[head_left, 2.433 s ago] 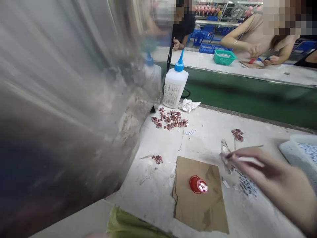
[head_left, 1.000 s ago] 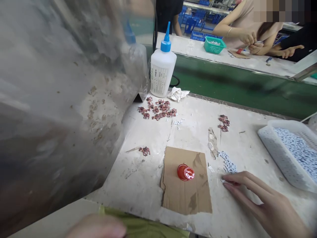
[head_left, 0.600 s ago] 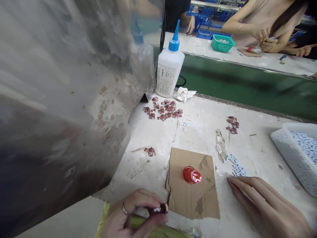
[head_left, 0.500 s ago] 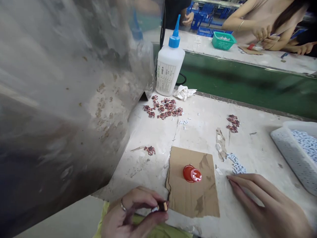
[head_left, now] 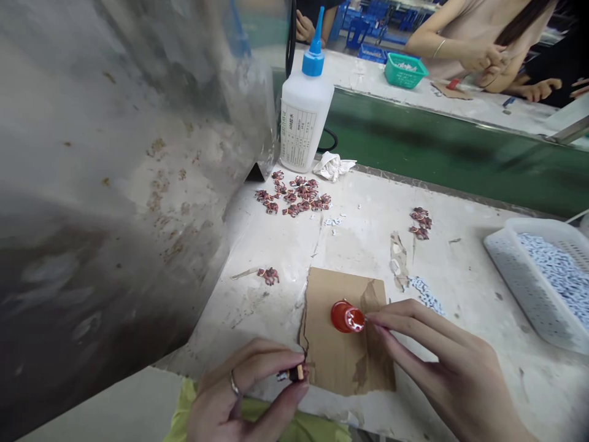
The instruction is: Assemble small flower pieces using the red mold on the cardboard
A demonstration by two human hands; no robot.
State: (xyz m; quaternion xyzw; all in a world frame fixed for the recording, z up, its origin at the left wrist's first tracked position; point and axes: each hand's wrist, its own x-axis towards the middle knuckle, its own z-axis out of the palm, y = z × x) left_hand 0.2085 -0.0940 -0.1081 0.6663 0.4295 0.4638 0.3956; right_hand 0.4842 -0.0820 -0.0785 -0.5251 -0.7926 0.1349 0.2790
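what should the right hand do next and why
Probably grip the red cap on the cardboard sheet with the right hand: its fingertips are at the cap, and the left hand pinches a small dark piece beside the sheet.

A blue-tipped squeeze bottle (head_left: 304, 126) stands just beside a crumpled white rag (head_left: 334, 166), well apart from a white perforated tray (head_left: 524, 294).

Near the top centre, the white squeeze bottle (head_left: 304, 120) carries a paper label (head_left: 293, 137) with small dark print, too small to read.
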